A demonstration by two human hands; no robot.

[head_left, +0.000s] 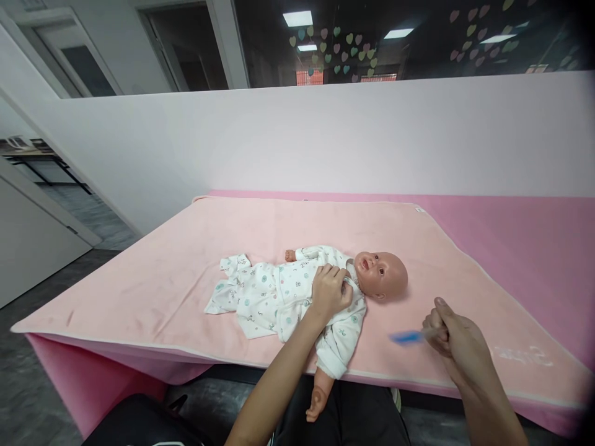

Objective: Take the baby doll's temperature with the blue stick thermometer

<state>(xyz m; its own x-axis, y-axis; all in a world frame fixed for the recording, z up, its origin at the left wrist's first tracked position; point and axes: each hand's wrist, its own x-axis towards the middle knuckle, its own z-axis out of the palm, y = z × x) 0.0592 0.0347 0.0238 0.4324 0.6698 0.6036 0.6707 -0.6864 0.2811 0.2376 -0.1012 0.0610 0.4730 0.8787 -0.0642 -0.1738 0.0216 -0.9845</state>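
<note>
A baby doll (382, 275) lies on its back with its head to the right, wearing a white printed baby outfit (263, 291). My left hand (331, 290) rests on the doll's chest, its fingers curled closed on the outfit near the collar; the fingertips are partly hidden. To the right of the doll's head, my right hand (453, 337) is closed around the pale end of a small blue stick-like tool (407, 337). Motion blurs the tool, so its kind is unclear. One doll arm (320, 396) hangs over the table's front edge.
A peach blanket (153, 266) covers much of the table, over a pink cloth (525, 241). Behind stands a white half wall (353, 136) under dark glass with heart stickers. A black bag or seat (144, 424) is below the front edge at left.
</note>
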